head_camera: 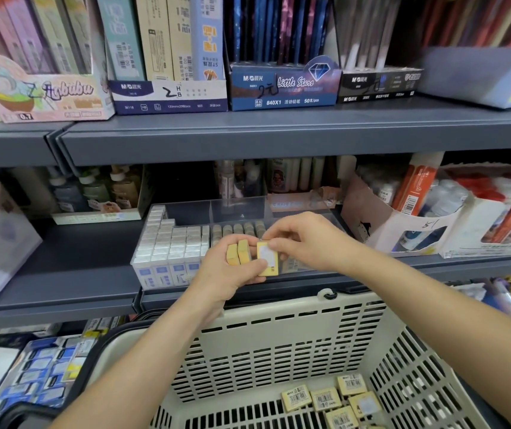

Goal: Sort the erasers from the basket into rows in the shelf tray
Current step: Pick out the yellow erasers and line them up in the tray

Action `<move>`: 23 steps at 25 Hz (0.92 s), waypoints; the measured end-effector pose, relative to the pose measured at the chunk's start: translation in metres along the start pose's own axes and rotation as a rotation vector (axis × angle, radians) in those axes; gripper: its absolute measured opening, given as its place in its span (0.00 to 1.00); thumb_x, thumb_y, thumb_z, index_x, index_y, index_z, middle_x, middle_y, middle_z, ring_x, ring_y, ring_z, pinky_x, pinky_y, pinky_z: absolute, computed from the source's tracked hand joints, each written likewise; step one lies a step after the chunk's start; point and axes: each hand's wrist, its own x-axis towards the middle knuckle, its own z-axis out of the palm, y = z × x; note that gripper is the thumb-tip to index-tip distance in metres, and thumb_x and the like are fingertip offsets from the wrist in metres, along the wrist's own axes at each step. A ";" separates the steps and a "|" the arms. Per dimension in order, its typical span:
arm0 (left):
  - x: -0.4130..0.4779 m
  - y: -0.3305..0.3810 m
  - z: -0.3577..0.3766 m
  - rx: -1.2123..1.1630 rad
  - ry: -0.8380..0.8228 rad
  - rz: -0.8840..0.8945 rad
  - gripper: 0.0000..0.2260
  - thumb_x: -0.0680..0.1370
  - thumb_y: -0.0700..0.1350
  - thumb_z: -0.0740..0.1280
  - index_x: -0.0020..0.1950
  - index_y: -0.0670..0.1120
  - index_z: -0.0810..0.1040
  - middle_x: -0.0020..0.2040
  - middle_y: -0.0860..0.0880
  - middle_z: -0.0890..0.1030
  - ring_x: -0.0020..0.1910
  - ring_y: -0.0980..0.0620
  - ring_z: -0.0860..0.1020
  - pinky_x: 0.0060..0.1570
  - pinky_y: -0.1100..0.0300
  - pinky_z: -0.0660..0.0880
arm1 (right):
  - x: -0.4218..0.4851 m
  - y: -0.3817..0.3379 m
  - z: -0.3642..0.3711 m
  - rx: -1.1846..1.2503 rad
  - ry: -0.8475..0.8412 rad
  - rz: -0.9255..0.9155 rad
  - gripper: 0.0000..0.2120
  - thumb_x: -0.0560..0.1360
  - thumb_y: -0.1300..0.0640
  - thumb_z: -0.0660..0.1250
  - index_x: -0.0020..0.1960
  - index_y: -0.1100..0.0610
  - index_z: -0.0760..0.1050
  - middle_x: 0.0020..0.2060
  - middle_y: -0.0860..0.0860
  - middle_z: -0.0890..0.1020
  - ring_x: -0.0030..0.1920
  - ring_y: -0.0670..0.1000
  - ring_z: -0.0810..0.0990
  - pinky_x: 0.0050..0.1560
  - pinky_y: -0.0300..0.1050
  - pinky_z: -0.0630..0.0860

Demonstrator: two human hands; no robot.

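Observation:
My left hand [227, 267] grips a small stack of yellow erasers [239, 253] held on edge in front of the shelf tray. My right hand [302, 239] pinches the top of one more yellow eraser [267, 258] at the right end of that stack. The clear shelf tray [297, 205] behind my hands holds rows of white erasers [170, 246] on its left and a row of grey-beige erasers [237, 229] in the middle. Several yellow erasers [334, 400] lie loose on the bottom of the beige basket [279, 329] below.
Grey shelves run across the view. Boxes of pencils and leads [167, 94] stand on the upper shelf. Correction fluid boxes [452, 221] crowd the tray's right side, and bottles [96, 193] stand behind it at left. Blue packets [43, 373] fill the lower shelf at left.

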 end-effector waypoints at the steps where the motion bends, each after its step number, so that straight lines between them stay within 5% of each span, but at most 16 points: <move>1: 0.000 0.000 0.000 -0.011 -0.001 0.001 0.13 0.70 0.29 0.70 0.48 0.46 0.77 0.42 0.46 0.81 0.41 0.50 0.82 0.39 0.60 0.81 | -0.001 -0.002 0.002 0.048 -0.018 -0.002 0.08 0.75 0.57 0.66 0.53 0.53 0.79 0.38 0.46 0.81 0.38 0.46 0.81 0.47 0.39 0.77; 5: -0.001 0.000 0.000 -0.089 -0.009 0.017 0.12 0.72 0.30 0.69 0.48 0.45 0.77 0.42 0.46 0.83 0.41 0.50 0.82 0.39 0.60 0.80 | -0.005 0.001 -0.005 0.059 -0.043 -0.046 0.09 0.77 0.58 0.64 0.55 0.50 0.78 0.35 0.49 0.76 0.34 0.44 0.72 0.40 0.39 0.73; 12: -0.003 0.000 0.000 0.010 -0.114 0.070 0.12 0.69 0.33 0.72 0.49 0.44 0.77 0.39 0.49 0.83 0.40 0.53 0.82 0.38 0.61 0.79 | -0.005 -0.004 0.003 0.054 0.110 0.021 0.05 0.75 0.54 0.66 0.44 0.52 0.80 0.28 0.43 0.78 0.29 0.39 0.76 0.38 0.38 0.76; 15: -0.002 0.002 -0.003 -0.147 -0.115 0.039 0.14 0.65 0.40 0.73 0.50 0.44 0.77 0.39 0.48 0.83 0.39 0.52 0.82 0.37 0.62 0.78 | -0.005 -0.010 0.008 0.217 0.105 0.038 0.02 0.74 0.58 0.68 0.45 0.52 0.79 0.33 0.46 0.80 0.33 0.43 0.80 0.41 0.41 0.80; 19: -0.002 0.001 -0.003 -0.139 -0.080 0.009 0.14 0.69 0.36 0.71 0.53 0.42 0.76 0.45 0.42 0.81 0.43 0.47 0.81 0.41 0.58 0.80 | -0.004 -0.006 0.011 0.105 0.099 0.061 0.08 0.73 0.55 0.68 0.52 0.51 0.78 0.45 0.49 0.79 0.41 0.47 0.80 0.47 0.43 0.79; 23: -0.001 0.000 -0.001 -0.015 -0.079 0.012 0.11 0.70 0.34 0.72 0.49 0.44 0.76 0.44 0.43 0.80 0.44 0.48 0.81 0.44 0.55 0.80 | -0.007 -0.003 -0.003 0.232 -0.014 0.112 0.05 0.72 0.61 0.70 0.44 0.53 0.77 0.36 0.49 0.81 0.34 0.43 0.80 0.37 0.37 0.78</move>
